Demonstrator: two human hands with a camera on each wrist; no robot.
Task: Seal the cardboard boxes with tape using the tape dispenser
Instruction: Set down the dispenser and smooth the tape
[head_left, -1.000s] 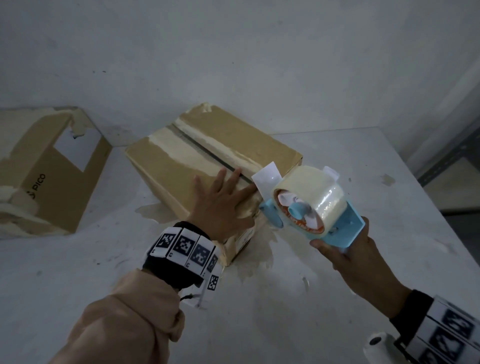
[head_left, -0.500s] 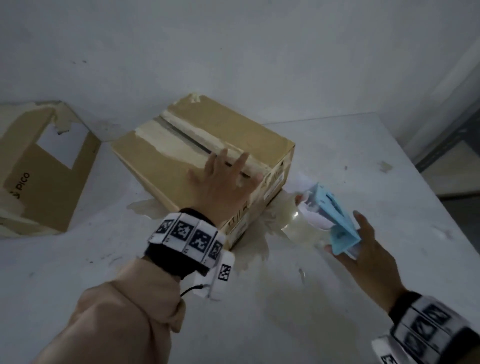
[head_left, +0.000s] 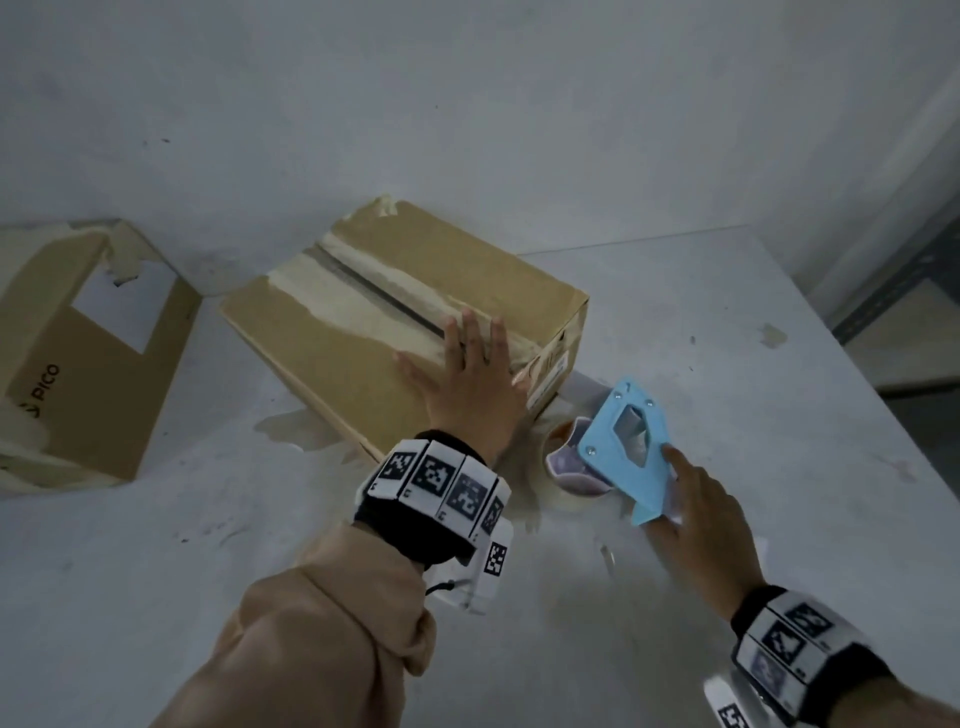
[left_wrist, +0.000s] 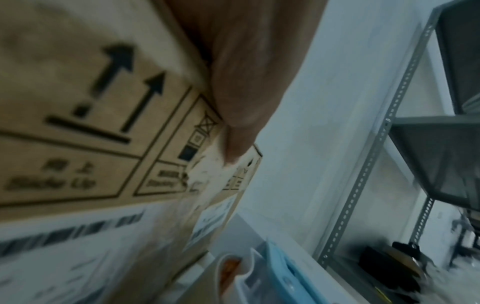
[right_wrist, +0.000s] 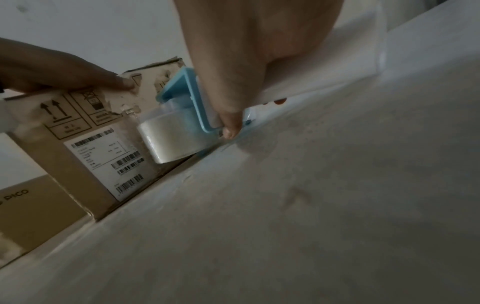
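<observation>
A closed cardboard box (head_left: 363, 312) with old tape along its top seam sits on the white table (head_left: 727, 322). My left hand (head_left: 467, 369) lies flat on the box's near right corner, fingers straight, thumb over the edge (left_wrist: 233, 115). My right hand (head_left: 696, 504) grips the blue tape dispenser (head_left: 626, 447), which rests low on the table against the box's labelled side (right_wrist: 103, 156). Its clear tape roll (right_wrist: 171, 135) touches that side. The fingers (right_wrist: 228, 115) curl round the blue frame (right_wrist: 189, 98).
A second cardboard box (head_left: 78, 364) marked PICO, with a white label, stands at the far left against the wall. A grey metal shelf rack (left_wrist: 389, 144) rises to the right of the table. The table's right edge (head_left: 857, 374) is near.
My right hand has brought the dispenser down from above the box's corner to the table beside the box's side. The left hand stays pressed on the box top.
</observation>
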